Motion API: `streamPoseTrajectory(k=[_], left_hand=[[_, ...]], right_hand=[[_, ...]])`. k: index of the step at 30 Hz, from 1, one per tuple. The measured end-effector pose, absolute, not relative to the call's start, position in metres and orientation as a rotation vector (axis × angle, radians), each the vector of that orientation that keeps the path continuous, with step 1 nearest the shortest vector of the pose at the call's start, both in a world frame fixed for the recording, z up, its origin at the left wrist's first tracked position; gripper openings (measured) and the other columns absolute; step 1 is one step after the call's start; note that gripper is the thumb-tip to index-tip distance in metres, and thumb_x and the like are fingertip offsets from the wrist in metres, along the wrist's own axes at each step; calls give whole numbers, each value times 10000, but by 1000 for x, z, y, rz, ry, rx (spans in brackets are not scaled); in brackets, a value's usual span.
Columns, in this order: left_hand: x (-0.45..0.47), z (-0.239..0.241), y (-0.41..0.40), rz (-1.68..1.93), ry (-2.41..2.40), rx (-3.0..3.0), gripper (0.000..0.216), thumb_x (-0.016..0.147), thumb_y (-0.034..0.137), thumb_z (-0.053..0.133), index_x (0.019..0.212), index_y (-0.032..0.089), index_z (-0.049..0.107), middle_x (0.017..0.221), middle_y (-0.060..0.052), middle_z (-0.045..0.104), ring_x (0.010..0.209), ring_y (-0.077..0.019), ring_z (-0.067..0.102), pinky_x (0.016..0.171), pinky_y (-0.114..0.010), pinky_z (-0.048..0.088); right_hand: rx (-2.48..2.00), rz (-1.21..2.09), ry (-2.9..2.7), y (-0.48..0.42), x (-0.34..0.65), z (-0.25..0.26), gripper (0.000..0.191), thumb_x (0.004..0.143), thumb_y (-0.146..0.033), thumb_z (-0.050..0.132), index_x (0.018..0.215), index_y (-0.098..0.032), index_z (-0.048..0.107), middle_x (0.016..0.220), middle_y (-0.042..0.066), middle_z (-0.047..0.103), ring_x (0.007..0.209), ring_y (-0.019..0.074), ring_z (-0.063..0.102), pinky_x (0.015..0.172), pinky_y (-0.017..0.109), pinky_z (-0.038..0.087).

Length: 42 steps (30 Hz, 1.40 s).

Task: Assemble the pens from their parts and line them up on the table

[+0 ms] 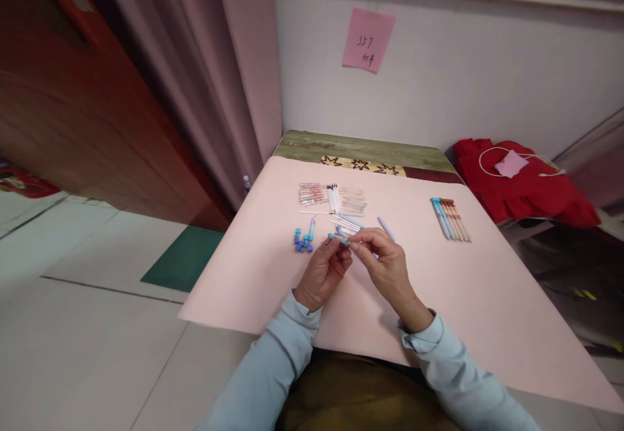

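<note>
Both hands meet above the near middle of the table around a short light-blue pen part (340, 238). My left hand (322, 270) pinches its left end, while the fingertips of my right hand (385, 262) close on its right end. Just left of them lie several small blue pen caps (303, 245), with a light-blue pen piece (312, 228) beside them. Beyond the hands are thin white refills (334, 198) with dark tips, between clear pink-brown tubes (312, 194) and pale clear tubes (353, 197). A blue-lilac pen barrel (386, 228) rests behind my right hand, which partly hides other pieces.
On the right, several blue and brown pens (444, 219) lie side by side. Pale pink paper (468, 301) covers the table. A red cloth (541, 190) with a white cable stands beyond its right edge; a pink note (368, 39) is stuck to the wall.
</note>
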<state>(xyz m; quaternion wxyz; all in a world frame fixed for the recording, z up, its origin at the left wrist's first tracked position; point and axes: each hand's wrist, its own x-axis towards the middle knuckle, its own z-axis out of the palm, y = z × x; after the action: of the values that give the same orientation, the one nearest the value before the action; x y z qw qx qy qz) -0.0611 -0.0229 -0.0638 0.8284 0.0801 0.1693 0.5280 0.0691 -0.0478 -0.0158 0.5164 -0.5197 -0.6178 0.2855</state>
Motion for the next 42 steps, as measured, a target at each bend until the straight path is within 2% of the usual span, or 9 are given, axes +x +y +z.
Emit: streamPoseTrajectory(k=[5,8,10,15,18,22,31,36,42], left_hand=[[-60,-66,-23,1131,381,173,124,773,167,774,838,118,682,773,-1,672,655,-60,602,671,-175,522],[-60,-63,-24,1126,411,178,137,757,173,789,825,121,681,750,6,668,628,-56,598,640,-165,519],[-62,-60,-24,1104,427,201,148,763,189,786,843,117,684,767,-10,681,621,-60,605,609,-158,519],[-70,-55,-22,1131,498,177,71,849,177,691,906,137,675,881,-68,737,627,-81,661,577,-162,548],[-72,-55,-20,1174,521,128,49,896,148,621,911,135,666,866,-68,738,625,-82,678,591,-158,564],[-71,-55,-18,1177,515,112,81,922,143,580,910,123,657,793,-46,708,605,-76,673,577,-145,563],[-71,-58,-15,1175,522,116,85,915,191,613,946,122,651,754,-22,652,605,-64,641,578,-139,555],[-69,-60,-14,1186,512,132,97,893,196,648,950,117,658,758,-21,647,612,-66,637,597,-150,559],[-69,-63,-14,1194,500,163,109,862,208,692,931,128,667,778,-20,652,625,-65,635,606,-152,560]], right_hand=[[-1255,864,-1388,-45,65,-19,205,836,-422,672,876,-220,676,814,26,669,695,154,608,656,301,502],[-1243,1089,-1279,-43,64,-17,277,788,-459,708,900,-214,645,650,-21,614,591,137,575,606,285,494],[-1253,1117,-1236,-40,71,-14,313,770,-473,719,914,-205,647,637,-27,595,560,122,536,559,261,460],[-1431,756,-1202,-27,116,-19,308,814,-486,664,889,-187,673,705,2,617,591,126,508,551,255,408],[-1715,492,-1340,-23,138,-30,256,838,-452,633,855,-208,710,710,1,641,573,133,518,559,268,381],[-1965,248,-1654,-23,141,-45,187,855,-367,606,824,-243,741,826,14,695,657,153,587,611,280,372],[-2021,204,-1851,-20,127,-57,177,908,-287,581,973,-257,742,1038,10,724,805,166,660,620,273,371],[-2023,242,-1850,-18,131,-59,119,892,-284,600,885,-243,711,950,0,710,775,155,641,607,261,351],[-1982,281,-1867,-15,133,-62,85,891,-264,589,883,-244,672,940,-2,692,763,147,622,625,255,356]])
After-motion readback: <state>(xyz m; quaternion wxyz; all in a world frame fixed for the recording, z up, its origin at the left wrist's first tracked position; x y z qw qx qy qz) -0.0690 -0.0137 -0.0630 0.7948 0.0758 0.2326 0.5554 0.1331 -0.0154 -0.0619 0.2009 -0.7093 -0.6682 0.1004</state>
